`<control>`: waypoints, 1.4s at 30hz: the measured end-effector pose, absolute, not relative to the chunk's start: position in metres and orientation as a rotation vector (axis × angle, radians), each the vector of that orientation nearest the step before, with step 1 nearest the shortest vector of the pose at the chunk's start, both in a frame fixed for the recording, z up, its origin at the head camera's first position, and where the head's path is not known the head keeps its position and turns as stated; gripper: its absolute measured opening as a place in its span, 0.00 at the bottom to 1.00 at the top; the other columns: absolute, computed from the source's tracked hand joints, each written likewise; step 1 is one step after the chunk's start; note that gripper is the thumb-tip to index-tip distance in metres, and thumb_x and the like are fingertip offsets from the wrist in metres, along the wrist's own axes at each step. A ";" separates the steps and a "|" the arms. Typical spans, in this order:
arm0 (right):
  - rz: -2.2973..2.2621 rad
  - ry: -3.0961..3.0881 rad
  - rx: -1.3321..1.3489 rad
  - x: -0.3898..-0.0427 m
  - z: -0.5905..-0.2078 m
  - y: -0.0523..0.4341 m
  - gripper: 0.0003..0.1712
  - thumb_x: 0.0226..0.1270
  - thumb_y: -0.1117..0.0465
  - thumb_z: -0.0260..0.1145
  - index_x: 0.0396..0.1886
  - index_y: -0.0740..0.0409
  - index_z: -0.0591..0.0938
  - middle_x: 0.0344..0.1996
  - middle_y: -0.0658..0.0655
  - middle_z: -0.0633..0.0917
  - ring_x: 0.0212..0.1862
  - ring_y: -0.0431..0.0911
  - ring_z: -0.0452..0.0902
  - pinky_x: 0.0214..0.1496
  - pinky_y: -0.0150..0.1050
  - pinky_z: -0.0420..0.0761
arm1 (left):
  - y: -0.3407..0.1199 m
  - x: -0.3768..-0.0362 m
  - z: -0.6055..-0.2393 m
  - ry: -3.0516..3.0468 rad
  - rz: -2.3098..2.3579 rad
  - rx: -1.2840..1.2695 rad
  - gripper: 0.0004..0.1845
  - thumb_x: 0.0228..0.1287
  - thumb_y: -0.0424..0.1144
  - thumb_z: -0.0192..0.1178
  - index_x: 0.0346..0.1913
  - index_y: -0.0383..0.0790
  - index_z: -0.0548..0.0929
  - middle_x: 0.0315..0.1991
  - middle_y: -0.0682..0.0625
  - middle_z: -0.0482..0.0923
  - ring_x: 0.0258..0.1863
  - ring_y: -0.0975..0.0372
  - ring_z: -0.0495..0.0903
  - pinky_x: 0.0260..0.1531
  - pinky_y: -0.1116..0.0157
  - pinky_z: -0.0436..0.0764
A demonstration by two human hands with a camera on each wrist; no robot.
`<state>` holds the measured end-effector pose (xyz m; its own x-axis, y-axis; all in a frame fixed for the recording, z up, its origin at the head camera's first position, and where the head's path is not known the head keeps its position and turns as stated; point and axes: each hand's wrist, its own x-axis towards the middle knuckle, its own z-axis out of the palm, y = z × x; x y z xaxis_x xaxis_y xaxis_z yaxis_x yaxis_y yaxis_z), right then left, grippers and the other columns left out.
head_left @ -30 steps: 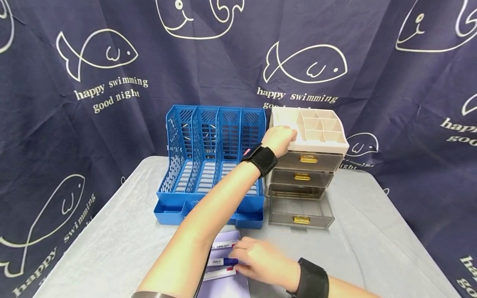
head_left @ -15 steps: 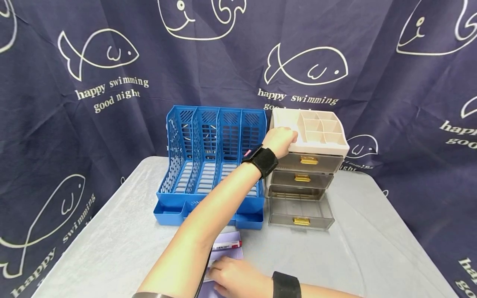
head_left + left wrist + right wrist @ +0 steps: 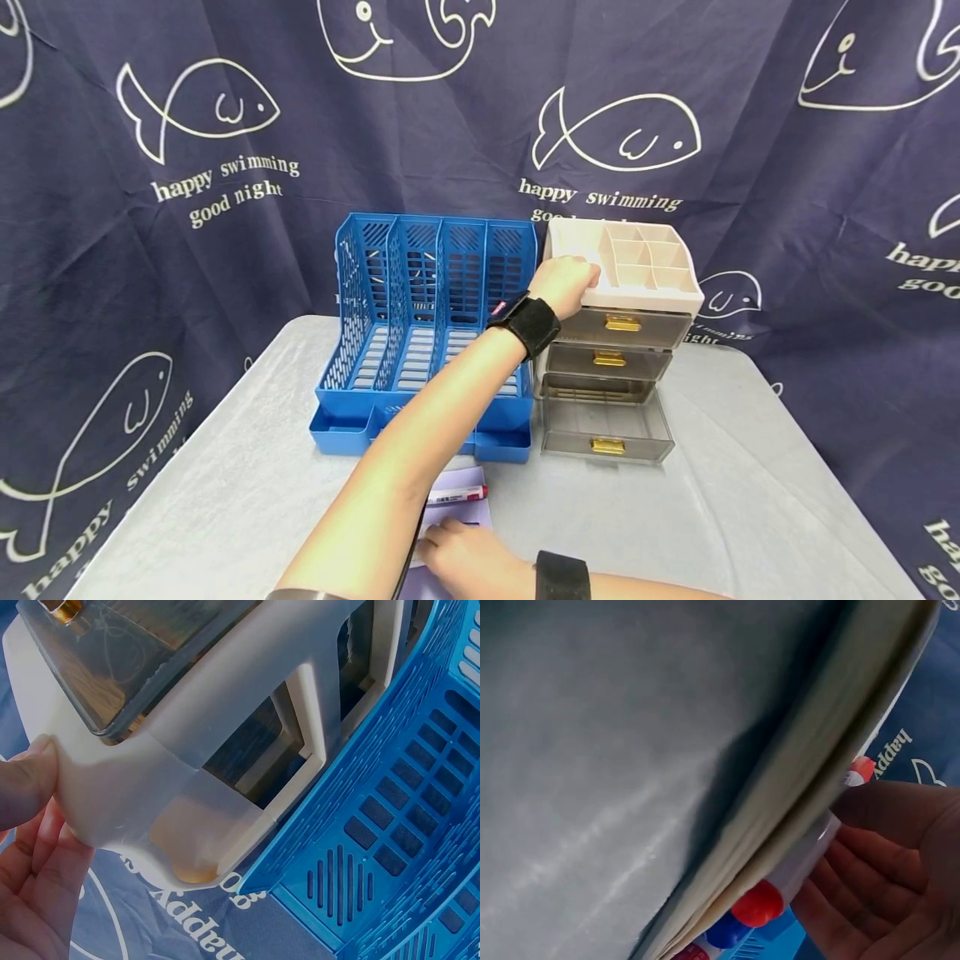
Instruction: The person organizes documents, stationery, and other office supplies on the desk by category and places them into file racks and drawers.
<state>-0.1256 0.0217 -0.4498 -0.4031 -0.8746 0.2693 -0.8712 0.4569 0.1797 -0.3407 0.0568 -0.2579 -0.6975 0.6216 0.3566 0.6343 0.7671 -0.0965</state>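
Observation:
My left hand point(image 3: 572, 282) grips the top left corner of a beige organizer point(image 3: 645, 260) with three smoky drawers. The bottom drawer point(image 3: 606, 427) is pulled out. In the left wrist view the thumb point(image 3: 22, 787) presses the organizer's corner point(image 3: 172, 772), and the fingers show through the plastic. My right hand point(image 3: 467, 557) lies on a lilac notebook point(image 3: 471, 482) at the near edge, beside a red-capped pen point(image 3: 457, 497). In the right wrist view its fingers point(image 3: 870, 877) curl against a white pen with a red cap point(image 3: 759, 903), next to a blue-capped pen point(image 3: 726, 930).
A blue four-slot file rack point(image 3: 427, 325) stands left of the organizer, touching it. The grey table point(image 3: 225, 492) stretches out to both sides. A dark blue curtain with fish prints point(image 3: 225, 108) hangs behind.
My right hand has slid back toward the near edge and to the left, uncovering the red-capped pen on the notebook. The left hand keeps its grip on the organizer.

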 end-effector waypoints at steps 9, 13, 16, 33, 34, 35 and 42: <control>0.052 -2.411 1.482 -0.129 -0.450 0.026 0.10 0.54 0.46 0.67 0.30 0.45 0.81 0.26 0.41 0.76 0.31 0.32 0.68 0.24 0.22 0.66 | 0.056 -0.339 -0.257 -2.584 -0.051 -0.957 0.14 0.55 0.29 0.60 0.43 0.47 0.83 0.41 0.53 0.82 0.41 0.61 0.80 0.42 0.64 0.77; -0.006 -2.365 1.429 -0.129 -0.445 0.028 0.06 0.50 0.59 0.69 0.30 0.45 0.82 0.27 0.41 0.78 0.33 0.33 0.72 0.31 0.23 0.71 | 0.056 -0.339 -0.257 -2.585 -0.049 -0.959 0.14 0.54 0.29 0.60 0.43 0.47 0.83 0.41 0.53 0.82 0.41 0.61 0.80 0.42 0.64 0.77; -0.010 -2.338 1.346 -0.130 -0.436 0.033 0.09 0.47 0.63 0.70 0.28 0.44 0.82 0.28 0.41 0.79 0.34 0.34 0.74 0.32 0.23 0.72 | 0.056 -0.339 -0.257 -2.581 -0.046 -0.960 0.14 0.54 0.29 0.60 0.42 0.47 0.83 0.40 0.53 0.82 0.41 0.61 0.80 0.42 0.64 0.77; 0.284 -2.350 1.171 -0.171 -0.398 0.115 0.16 0.38 0.72 0.70 0.29 0.53 0.81 0.27 0.47 0.78 0.32 0.41 0.75 0.32 0.30 0.76 | 0.057 -0.340 -0.259 -2.589 -0.042 -0.961 0.13 0.54 0.29 0.61 0.42 0.46 0.83 0.40 0.53 0.82 0.40 0.61 0.80 0.42 0.64 0.77; 0.275 -2.365 1.138 -0.174 -0.395 0.121 0.16 0.39 0.72 0.70 0.30 0.54 0.81 0.28 0.47 0.79 0.33 0.41 0.76 0.32 0.32 0.77 | 0.057 -0.340 -0.259 -2.588 -0.041 -0.960 0.13 0.54 0.29 0.61 0.42 0.46 0.83 0.40 0.53 0.82 0.40 0.61 0.80 0.42 0.64 0.77; 0.274 -2.383 1.105 -0.177 -0.391 0.127 0.16 0.40 0.72 0.70 0.31 0.54 0.82 0.29 0.48 0.80 0.34 0.42 0.76 0.33 0.33 0.78 | 0.057 -0.340 -0.259 -2.587 -0.040 -0.958 0.13 0.54 0.29 0.61 0.42 0.46 0.83 0.40 0.53 0.82 0.40 0.61 0.80 0.42 0.64 0.77; 0.337 -2.424 0.928 -0.201 -0.373 0.171 0.17 0.39 0.77 0.71 0.31 0.57 0.81 0.28 0.49 0.81 0.33 0.43 0.76 0.35 0.39 0.78 | 0.057 -0.339 -0.258 -2.577 -0.043 -0.957 0.13 0.54 0.29 0.61 0.42 0.46 0.83 0.40 0.53 0.82 0.40 0.61 0.80 0.42 0.64 0.78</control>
<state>-0.2013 0.1712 -0.3727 -0.6311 -0.5484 0.5486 -0.6773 0.7343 -0.0451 -0.3394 0.0568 -0.2582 -0.6909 0.6218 0.3687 0.6337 0.7664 -0.1049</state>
